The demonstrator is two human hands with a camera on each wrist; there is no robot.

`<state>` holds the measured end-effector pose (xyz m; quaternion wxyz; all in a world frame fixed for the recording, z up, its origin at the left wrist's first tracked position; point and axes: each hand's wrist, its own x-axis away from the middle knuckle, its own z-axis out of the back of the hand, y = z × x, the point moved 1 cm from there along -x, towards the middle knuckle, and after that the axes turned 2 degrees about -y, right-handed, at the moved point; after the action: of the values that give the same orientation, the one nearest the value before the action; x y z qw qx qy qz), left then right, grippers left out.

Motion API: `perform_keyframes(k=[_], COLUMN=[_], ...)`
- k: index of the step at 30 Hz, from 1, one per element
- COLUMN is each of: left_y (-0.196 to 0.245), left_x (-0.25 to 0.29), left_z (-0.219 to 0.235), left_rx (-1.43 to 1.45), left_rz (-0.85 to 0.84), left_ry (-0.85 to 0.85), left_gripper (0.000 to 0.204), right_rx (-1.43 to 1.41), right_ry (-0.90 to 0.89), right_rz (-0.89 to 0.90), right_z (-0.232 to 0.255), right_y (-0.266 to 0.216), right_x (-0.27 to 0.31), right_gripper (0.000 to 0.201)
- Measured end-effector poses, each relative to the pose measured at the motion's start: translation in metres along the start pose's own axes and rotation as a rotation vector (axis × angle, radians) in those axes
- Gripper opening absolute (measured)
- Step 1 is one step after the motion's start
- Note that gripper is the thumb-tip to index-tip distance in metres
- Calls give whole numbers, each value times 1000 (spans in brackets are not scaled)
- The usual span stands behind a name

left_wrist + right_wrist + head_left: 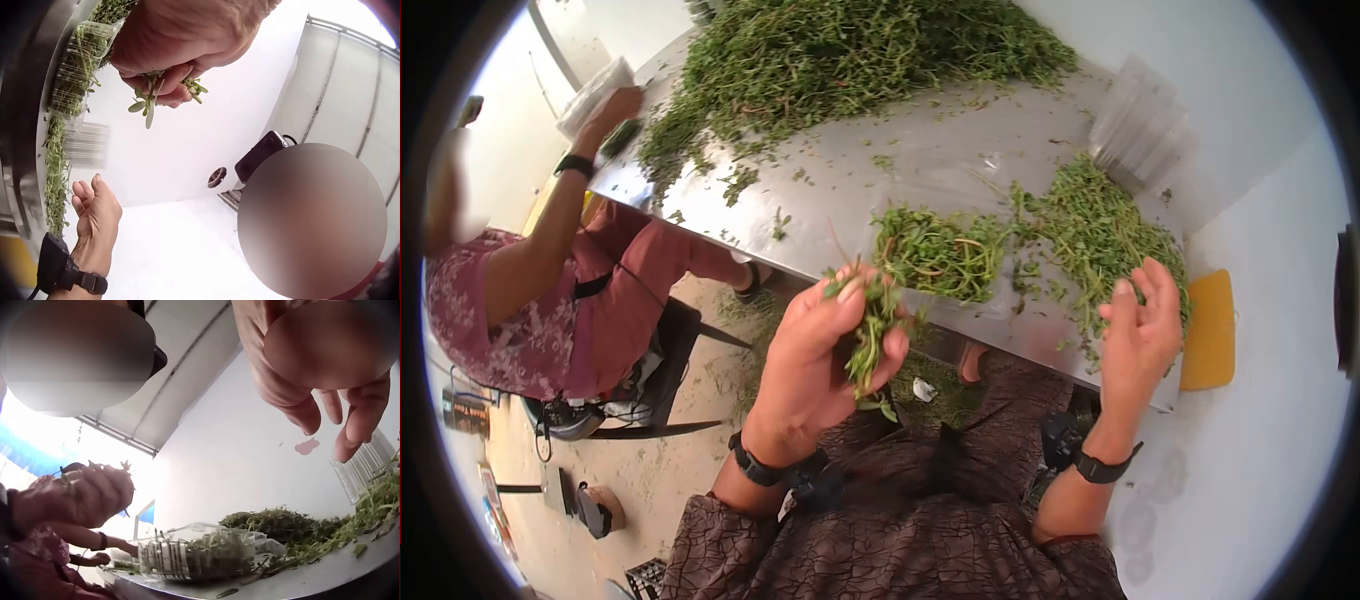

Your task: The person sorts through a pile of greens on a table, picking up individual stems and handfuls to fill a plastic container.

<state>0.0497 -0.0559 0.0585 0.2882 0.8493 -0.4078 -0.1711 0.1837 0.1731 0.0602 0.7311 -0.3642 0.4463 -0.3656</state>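
My left hand (795, 365) grips a small bunch of green leafy sprigs (868, 350), raised in front of the table's near edge. Leaves poke out past the curled fingers in the left wrist view. A clear plastic box (165, 562) filled with the same greens sits at the table edge, just beyond that hand. My right hand (1142, 335) holds nothing; its fingers are loosely bent, above the near end of a smaller heap of greens (1100, 225) on the right.
A large heap of greens (870, 60) covers the back of the metal table (820, 195). Stacked clear boxes (1140, 125) stand at the right by the white wall. A yellow board (1208, 330) is beside the table. Another person (530, 280) sits at the left, one arm on the table.
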Motion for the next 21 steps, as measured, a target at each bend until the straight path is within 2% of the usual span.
perform_keyframes(k=[1, 3, 5, 7, 10, 11, 13, 14, 15, 17, 19, 20, 21], left_y=[4, 11, 17, 21, 23, 20, 18, 15, 9, 4, -3, -3, -2], left_x=[-1, -5, -10, -17, -25, -30, -39, -45, -52, -60, -66, -64, -61], left_z=[0, 7, 9, 8, -8, -11, -16, -13, -16, -10, -12, -15, -15], left_rx=[-17, -38, -25, -1, -345, -347, -647, -693, -754, -1312, -1494, -1616, -1614], left_rz=[-18, -10, -71, -79, -345, -346, -513, -553, -597, -608, -545, -578, -575], left_ry=[60, 19, 25, 2, 235, 231, 240, 159, 184, 111, -25, -117, -119], left_gripper=[27, 27, 26, 25, 24, 24, 24, 23, 23, 38, 56, 65, 65], right_rx=[-14, -91, -121, -114, -129, -139, -127, -111, -109, -90, -88, -89, -86], right_ry=[-11, -128, -177, -304, -358, -376, -385, -397, -395, -406, -412, -417, -417], right_rz=[-3, -63, -65, -50, 10, 31, 57, 81, 80, 74, 71, 66, 64], right_z=[2, 4, 3, -1, -6, -7, -7, -7, -8, -9, -9, -8, -8], right_y=[-3, -5, 0, 4, 8, 9, 12, 12, 12, 10, 11, 11, 11], right_x=[2, 7, 12, 18, 23, 23, 23, 23, 23, 24, 24, 23, 23], right_gripper=[32, 29, 26, 21, 16, 16, 15, 15, 15, 13, 12, 11, 11])
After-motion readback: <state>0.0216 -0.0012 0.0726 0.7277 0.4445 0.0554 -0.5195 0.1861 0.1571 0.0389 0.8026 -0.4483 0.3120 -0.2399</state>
